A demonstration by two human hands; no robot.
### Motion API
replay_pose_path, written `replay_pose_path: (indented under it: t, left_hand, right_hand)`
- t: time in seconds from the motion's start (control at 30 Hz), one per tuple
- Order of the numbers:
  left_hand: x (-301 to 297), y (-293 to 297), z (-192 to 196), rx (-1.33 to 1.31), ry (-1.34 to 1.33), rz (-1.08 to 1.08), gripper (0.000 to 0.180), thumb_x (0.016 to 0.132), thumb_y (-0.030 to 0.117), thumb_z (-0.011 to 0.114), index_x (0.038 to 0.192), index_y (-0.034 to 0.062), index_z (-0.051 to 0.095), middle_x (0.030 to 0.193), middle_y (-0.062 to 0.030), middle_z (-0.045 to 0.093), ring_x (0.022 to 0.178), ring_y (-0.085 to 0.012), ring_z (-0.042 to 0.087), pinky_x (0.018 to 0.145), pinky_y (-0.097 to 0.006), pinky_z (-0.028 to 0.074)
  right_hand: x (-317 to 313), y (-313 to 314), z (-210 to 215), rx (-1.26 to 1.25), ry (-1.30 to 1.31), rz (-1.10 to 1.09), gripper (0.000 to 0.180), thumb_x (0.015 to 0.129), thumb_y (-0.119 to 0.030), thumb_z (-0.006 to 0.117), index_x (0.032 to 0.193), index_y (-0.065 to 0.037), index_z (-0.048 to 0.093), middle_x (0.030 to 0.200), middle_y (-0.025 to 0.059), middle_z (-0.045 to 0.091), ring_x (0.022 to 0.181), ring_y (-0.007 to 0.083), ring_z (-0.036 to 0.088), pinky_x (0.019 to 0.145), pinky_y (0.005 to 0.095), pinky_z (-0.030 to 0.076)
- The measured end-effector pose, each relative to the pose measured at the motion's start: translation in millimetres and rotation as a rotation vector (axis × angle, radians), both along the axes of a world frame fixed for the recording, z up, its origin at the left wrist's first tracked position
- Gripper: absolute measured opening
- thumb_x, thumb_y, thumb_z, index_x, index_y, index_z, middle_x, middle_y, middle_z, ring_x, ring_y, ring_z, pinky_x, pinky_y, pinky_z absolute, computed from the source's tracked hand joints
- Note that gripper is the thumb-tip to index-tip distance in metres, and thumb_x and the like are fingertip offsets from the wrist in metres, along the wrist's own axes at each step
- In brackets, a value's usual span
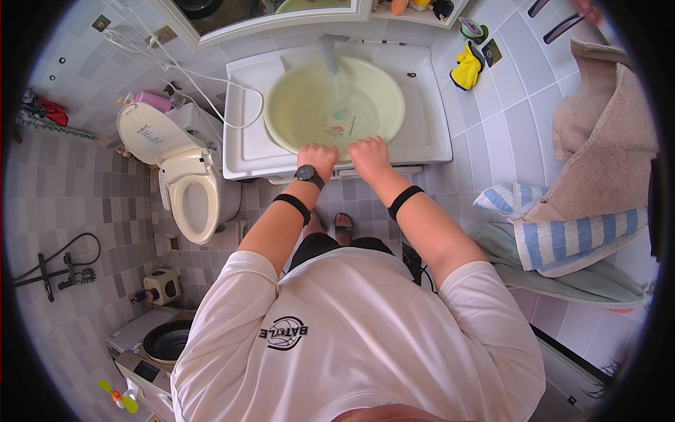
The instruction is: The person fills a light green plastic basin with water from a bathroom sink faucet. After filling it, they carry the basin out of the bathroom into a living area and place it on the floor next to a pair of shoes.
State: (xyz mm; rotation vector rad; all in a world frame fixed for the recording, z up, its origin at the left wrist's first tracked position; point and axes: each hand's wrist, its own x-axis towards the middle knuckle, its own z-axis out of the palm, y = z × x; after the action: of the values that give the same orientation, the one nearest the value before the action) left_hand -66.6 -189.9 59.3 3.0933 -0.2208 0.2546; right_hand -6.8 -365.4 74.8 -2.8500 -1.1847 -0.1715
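A large pale yellow-green plastic basin (283,104) sits in the white washbasin (243,151), under the grey tap (330,56). A thin stream seems to run from the tap into it, and water appears to cover its bottom, where a small printed picture shows. My left hand (318,160), with a black watch (309,176) at the wrist, is closed over the basin's near rim. Just to its right, my right hand (368,155) grips the same rim with curled fingers. The fingertips of both hands are partly hidden. Each forearm wears a black band.
A toilet (195,207) with its lid raised stands left of the washbasin. A white cable (204,88) loops down onto the washbasin's left side. Yellow gloves (466,67) hang on the right wall, and towels (587,141) hang farther right. A mirror cabinet (271,21) is above.
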Motion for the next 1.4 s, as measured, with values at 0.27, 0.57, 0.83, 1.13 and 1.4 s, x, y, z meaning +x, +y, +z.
replay_pose_path:
  t: [0.27, 0.57, 0.83, 1.13, 1.4]
  left_hand:
    - [0.2, -0.3, 1.3, -0.008, -0.004, -0.001, 0.007, 0.082, 0.015, 0.066, 0.075, 0.0153, 0.067, 0.073, -0.0064, 0.072, 0.076, -0.0266, 0.073, 0.070, -0.041, 0.054]
    - [0.2, 0.0, 2.2, 0.005, 0.005, -0.003, 0.007, 0.082, 0.016, 0.066, 0.076, 0.0155, 0.068, 0.073, -0.0064, 0.072, 0.076, -0.0264, 0.073, 0.070, -0.041, 0.054]
    - [0.0, 0.0, 0.4, 0.006, -0.004, -0.003, 0.008, 0.083, 0.015, 0.066, 0.075, 0.0156, 0.068, 0.073, -0.0062, 0.072, 0.076, -0.0265, 0.073, 0.070, -0.041, 0.054]
    - [0.5, 0.5, -3.6, -0.061, -0.044, -0.005, 0.006, 0.079, 0.013, 0.064, 0.073, 0.0128, 0.065, 0.071, -0.0093, 0.070, 0.073, -0.0312, 0.071, 0.068, -0.045, 0.054]
    - [-0.1, 0.5, -1.7, -0.053, -0.022, 0.001, 0.006, 0.079, 0.013, 0.064, 0.073, 0.0124, 0.065, 0.071, -0.0096, 0.070, 0.073, -0.0313, 0.071, 0.069, -0.045, 0.054]
  right_hand:
    - [0.3, 0.2, 0.3, 0.008, 0.005, 0.004, 0.008, 0.080, -0.011, 0.067, 0.077, -0.013, 0.075, 0.080, 0.0075, 0.075, 0.084, 0.0262, 0.074, 0.080, 0.0408, 0.052]
    - [0.6, 0.3, 0.1, 0.002, 0.012, 0.002, 0.009, 0.080, -0.012, 0.066, 0.077, -0.013, 0.075, 0.081, 0.0077, 0.075, 0.085, 0.0261, 0.074, 0.081, 0.0409, 0.052]
    - [-0.2, -0.4, -0.1, 0.006, 0.006, 0.003, 0.009, 0.081, -0.012, 0.066, 0.077, -0.014, 0.074, 0.081, 0.0072, 0.075, 0.086, 0.0259, 0.074, 0.081, 0.0410, 0.052]
    - [0.5, -0.7, -3.3, 0.029, -0.015, 0.010, 0.008, 0.080, -0.012, 0.067, 0.076, -0.014, 0.074, 0.079, 0.0072, 0.074, 0.083, 0.0262, 0.074, 0.080, 0.0413, 0.052]
    - [0.5, -0.7, -3.6, 0.034, -0.027, 0.020, 0.008, 0.078, -0.012, 0.067, 0.075, -0.013, 0.074, 0.078, 0.0074, 0.074, 0.083, 0.0256, 0.074, 0.079, 0.0411, 0.052]
